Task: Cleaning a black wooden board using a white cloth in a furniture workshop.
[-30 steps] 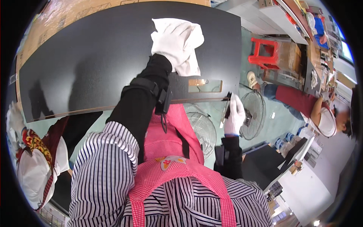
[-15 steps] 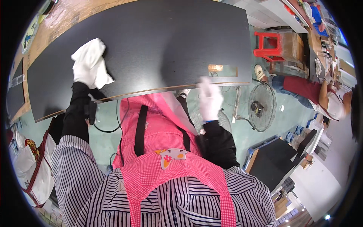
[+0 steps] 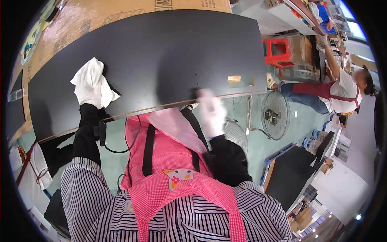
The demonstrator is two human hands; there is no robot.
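A long dark grey board [image 3: 133, 52] with a pale brown near edge lies before me. My left hand [image 3: 88, 96], in a white glove, is closed on a crumpled white cloth [image 3: 93, 74] that rests on the board's left part. Glove and cloth blend, so the fingers are hard to pick out. At the near edge, right of the middle, is my right hand [image 3: 211, 115], also white-gloved. Motion smears its fingers, and I cannot tell whether it touches the board. A rectangular cutout [image 3: 246, 81] and small holes mark the board's right part.
Brown cardboard [image 3: 117, 12] lies under the board's far side. To the right stand a fan [image 3: 275, 114], a red stool [image 3: 278, 52] and a wrapped carton [image 3: 302, 50]. A co-worker in a dark red apron [image 3: 310, 90] reaches to a bench. A black cable [image 3: 117, 151] hangs below the board.
The board's far edge sits lower in view, with more cardboard showing. My left hand and the cloth appear slightly nearer. My right hand has shifted left. The co-worker's arm now extends toward the bench.
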